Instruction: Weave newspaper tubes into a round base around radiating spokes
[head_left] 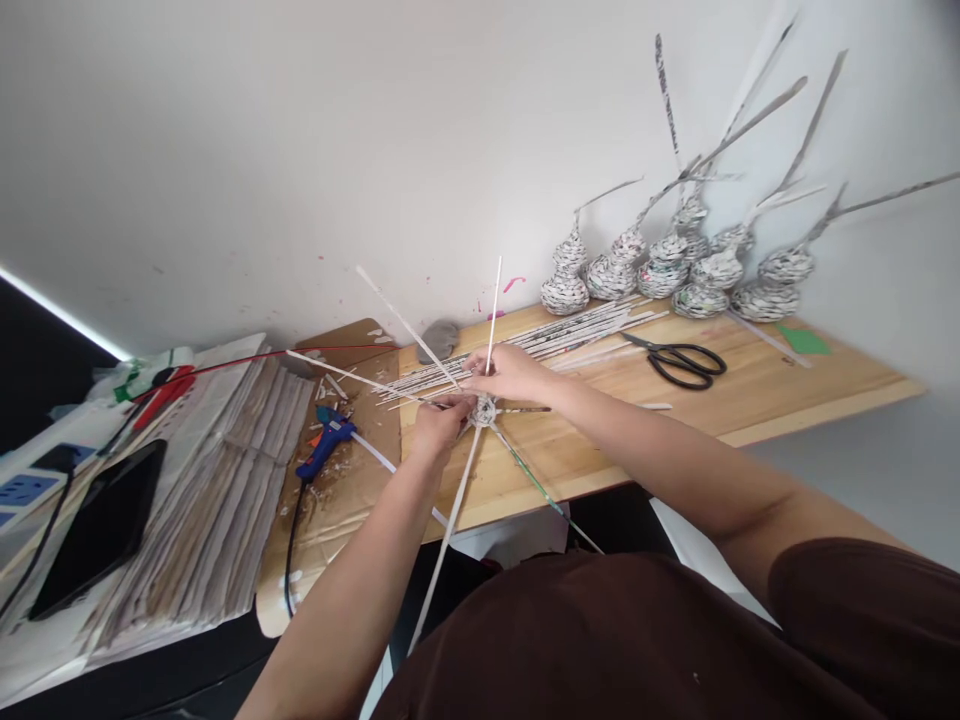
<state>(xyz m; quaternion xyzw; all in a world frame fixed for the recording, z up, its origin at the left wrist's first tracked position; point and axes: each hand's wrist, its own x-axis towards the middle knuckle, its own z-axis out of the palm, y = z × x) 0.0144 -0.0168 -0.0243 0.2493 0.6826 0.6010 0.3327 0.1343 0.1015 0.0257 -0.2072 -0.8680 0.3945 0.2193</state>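
Between my hands is a small round woven paper base (486, 410), with several rolled paper sticks radiating from it. My left hand (442, 420) is closed on the left side of this base. Above it, my right hand (506, 375) pinches a paper stick (493, 310) near the centre, fingers pressed together. One white stick (450, 520) runs down toward my body, and a green-tinted one (536, 480) slants to the lower right. Behind the hands lies a pile of rolled paper sticks (577, 330) on the wooden board (757, 400). My fingers partly hide the weave.
Black scissors (682, 365) lie on the board at right. Several woven paper gourds (566, 275) with long stems stand along the wall. Left are a blue glue gun (326, 445) on cardboard, a stack of newspaper strips (217, 500), a black phone (101, 530) and a power strip (34, 485).
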